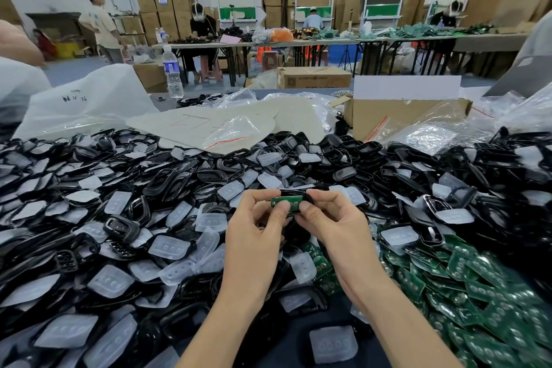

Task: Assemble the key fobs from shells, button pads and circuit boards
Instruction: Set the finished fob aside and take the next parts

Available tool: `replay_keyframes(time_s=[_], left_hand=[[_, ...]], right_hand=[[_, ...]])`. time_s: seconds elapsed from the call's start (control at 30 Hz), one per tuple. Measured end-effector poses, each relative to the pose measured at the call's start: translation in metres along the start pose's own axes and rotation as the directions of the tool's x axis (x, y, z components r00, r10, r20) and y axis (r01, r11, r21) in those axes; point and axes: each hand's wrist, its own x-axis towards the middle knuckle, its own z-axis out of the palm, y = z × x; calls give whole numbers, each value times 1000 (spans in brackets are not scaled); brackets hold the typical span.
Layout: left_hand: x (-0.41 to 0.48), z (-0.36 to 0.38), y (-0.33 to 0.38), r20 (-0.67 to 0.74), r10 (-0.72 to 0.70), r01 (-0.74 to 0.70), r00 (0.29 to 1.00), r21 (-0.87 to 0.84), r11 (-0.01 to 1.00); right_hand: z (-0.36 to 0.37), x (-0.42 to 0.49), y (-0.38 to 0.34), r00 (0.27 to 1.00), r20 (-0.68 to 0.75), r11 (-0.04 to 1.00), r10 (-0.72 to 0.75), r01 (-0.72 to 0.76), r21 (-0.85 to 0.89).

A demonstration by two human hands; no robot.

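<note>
My left hand and my right hand meet over the middle of the table. Together they pinch a green circuit board that sits in a black key fob shell, with both thumbs pressed on the board's lower edge. A wide heap of black shells and translucent white button pads covers the table around them. To the right lies a pile of green circuit boards.
An open cardboard box and clear plastic bags lie behind the heap at the right. A big white bag and a water bottle stand at the back left. Other people work at far tables.
</note>
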Motion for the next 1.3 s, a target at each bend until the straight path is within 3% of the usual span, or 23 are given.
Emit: replay_keyframes(time_s=[0.6, 0.93, 1.1, 1.3], left_hand=[[0, 1, -3, -23, -18, 18, 1000, 2, 1000], [2, 0, -8, -123, 76, -57, 990, 147, 988], [3, 0, -9, -158, 17, -2, 987, 92, 996], [3, 0, -11, -137, 46, -29, 989, 119, 992]], right_hand=[[1, 0, 3, 999, 32, 997, -19, 22, -79], [1, -1, 3, 998, 48, 991, -38, 44, -128], [1, -2, 2, 999, 51, 990, -20, 27, -136], [2, -2, 0, 998, 66, 993, 0, 8, -118]])
